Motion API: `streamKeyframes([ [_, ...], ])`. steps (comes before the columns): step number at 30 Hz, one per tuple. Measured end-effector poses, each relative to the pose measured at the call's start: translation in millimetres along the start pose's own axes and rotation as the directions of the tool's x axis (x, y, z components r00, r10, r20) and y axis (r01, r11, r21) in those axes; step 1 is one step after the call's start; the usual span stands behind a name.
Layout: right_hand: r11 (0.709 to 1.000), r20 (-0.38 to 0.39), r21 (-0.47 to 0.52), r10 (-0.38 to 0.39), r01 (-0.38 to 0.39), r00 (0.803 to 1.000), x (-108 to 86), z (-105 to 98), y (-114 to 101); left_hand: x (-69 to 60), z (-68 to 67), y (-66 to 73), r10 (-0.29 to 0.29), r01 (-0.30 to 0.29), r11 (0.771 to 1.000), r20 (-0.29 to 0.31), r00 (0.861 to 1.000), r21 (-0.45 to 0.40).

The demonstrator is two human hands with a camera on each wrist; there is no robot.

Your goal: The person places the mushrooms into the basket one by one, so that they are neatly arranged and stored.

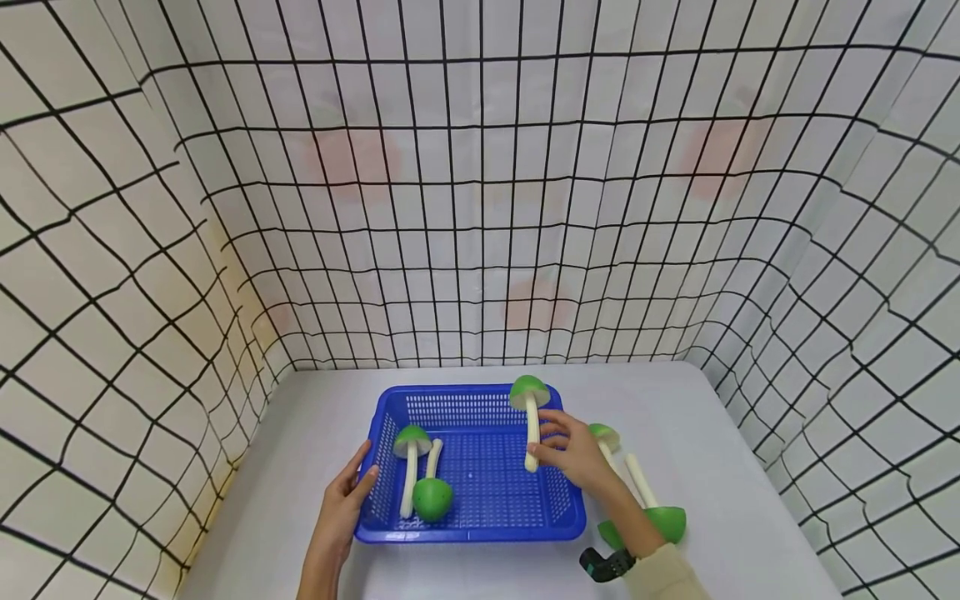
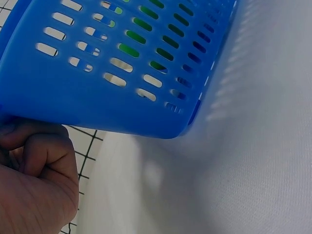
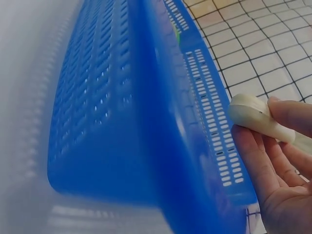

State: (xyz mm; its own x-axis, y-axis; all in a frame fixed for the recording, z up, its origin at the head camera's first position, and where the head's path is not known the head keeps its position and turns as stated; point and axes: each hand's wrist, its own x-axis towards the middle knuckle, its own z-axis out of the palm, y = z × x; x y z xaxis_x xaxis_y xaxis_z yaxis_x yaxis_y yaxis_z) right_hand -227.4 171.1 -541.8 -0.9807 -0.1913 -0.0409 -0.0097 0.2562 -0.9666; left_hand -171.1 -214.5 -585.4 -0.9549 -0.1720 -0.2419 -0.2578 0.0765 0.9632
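A blue perforated plastic basket sits on the white tabletop. My left hand grips its left rim; in the left wrist view the curled fingers of this hand meet the basket's edge. Over the basket's right side, my right hand pinches the white stem of a green-capped toy mushroom, cap upward. The stem's rounded end shows between thumb and fingers in the right wrist view. Inside the basket at left lie two more mushrooms, one with its cap away from me, the other cap toward me.
To the right of the basket, more toy mushrooms lie on the table, partly behind my right forearm. A black wire grid in front of white sheeting encloses the back and both sides. A black device is strapped at my right wrist.
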Motion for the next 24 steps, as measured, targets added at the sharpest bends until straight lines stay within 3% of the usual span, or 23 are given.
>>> streamKeyframes([
  [9,0.999,0.049,0.033,-0.028,0.027,0.998,6.1,13,-1,-0.9,1.7,1.6,0.010,-0.010,1.000,-0.004,1.000,0.001],
  [16,0.995,0.070,0.100,0.017,-0.024,0.997,12.2,29,-1,-0.7,1.9,1.4,0.011,-0.011,1.000,-0.005,1.000,0.000],
  [24,0.993,0.088,0.108,0.034,-0.043,0.996,16.2,41,0,-0.2,1.3,-0.2,0.016,-0.016,1.000,0.005,1.000,-0.002],
])
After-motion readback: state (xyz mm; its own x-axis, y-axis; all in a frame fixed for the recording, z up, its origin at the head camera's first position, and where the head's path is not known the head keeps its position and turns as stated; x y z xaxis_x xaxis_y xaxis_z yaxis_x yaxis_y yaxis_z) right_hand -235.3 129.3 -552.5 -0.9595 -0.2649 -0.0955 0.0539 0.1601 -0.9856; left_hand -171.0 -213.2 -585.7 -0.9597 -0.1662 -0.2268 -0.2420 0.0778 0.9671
